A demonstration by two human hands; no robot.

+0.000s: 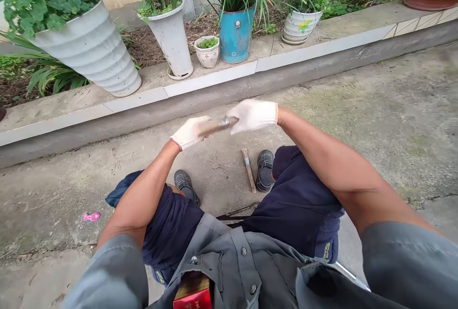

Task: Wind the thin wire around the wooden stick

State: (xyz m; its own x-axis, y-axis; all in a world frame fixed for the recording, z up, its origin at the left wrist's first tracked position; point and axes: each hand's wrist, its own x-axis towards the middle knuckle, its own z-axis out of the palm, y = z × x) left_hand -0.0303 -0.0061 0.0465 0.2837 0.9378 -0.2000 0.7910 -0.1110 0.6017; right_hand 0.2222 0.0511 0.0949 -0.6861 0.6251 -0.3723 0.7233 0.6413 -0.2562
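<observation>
Both of my hands wear white knit gloves and meet in front of me above the concrete ground. My left hand (pixel 189 132) is closed round the wooden handle of a small tool (pixel 218 125). My right hand (pixel 252 114) grips the other end, just past a metal band on the shaft; the tool's head is hidden inside that glove. A second wooden-handled tool (pixel 248 169) lies on the ground between my shoes, beside the right shoe (pixel 265 169).
A raised concrete ledge (pixel 214 84) runs across ahead, carrying a large tilted white planter (pixel 89 48), a tall white pot (pixel 173 37), a small white pot (pixel 207 52), a blue pot (pixel 235 34) and a striped pot (pixel 300 25). A pink object (pixel 91 216) lies on the ground at left.
</observation>
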